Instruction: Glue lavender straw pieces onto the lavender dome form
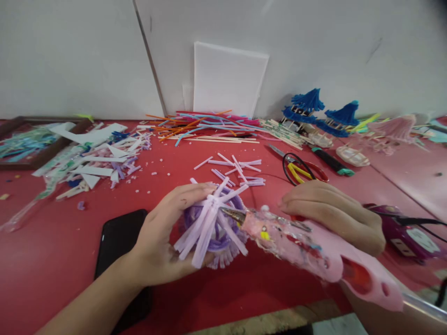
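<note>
Straw model (209, 223) in left hand (160, 242), glue gun (307, 246) apparently touching it

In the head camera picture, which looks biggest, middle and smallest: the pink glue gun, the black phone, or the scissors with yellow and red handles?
1. Pink glue gun, held in the right hand: looks largest, but it is nearest the camera, so that may be misleading.
2. Black phone, partly hidden by the left forearm.
3. Scissors, farther back: look smallest.
</note>
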Demonstrator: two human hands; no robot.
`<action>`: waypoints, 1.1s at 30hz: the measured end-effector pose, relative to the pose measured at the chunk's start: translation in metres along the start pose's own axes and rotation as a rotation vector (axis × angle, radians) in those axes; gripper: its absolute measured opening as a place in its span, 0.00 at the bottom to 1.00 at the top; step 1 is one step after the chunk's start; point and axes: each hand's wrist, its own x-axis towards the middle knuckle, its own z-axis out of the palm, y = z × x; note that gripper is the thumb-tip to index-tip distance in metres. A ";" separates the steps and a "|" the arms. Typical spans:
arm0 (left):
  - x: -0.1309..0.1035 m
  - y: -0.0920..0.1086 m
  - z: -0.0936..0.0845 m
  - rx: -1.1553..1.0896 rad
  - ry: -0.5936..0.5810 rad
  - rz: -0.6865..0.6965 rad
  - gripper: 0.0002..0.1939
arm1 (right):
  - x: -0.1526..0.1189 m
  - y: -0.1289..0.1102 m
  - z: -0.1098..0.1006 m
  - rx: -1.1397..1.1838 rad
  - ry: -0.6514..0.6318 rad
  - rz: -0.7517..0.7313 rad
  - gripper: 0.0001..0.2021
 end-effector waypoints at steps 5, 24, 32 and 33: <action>0.001 -0.001 0.001 -0.014 0.004 0.008 0.39 | 0.000 0.001 0.008 0.010 0.075 -0.014 0.09; -0.002 0.000 0.000 -0.005 0.001 -0.028 0.39 | 0.004 -0.002 -0.002 0.100 -0.019 0.040 0.06; -0.001 -0.002 -0.002 0.006 0.061 0.033 0.42 | 0.004 -0.001 0.000 0.090 -0.023 0.039 0.07; -0.001 -0.003 -0.002 0.013 0.071 0.042 0.42 | 0.005 0.000 -0.001 0.096 -0.025 0.038 0.08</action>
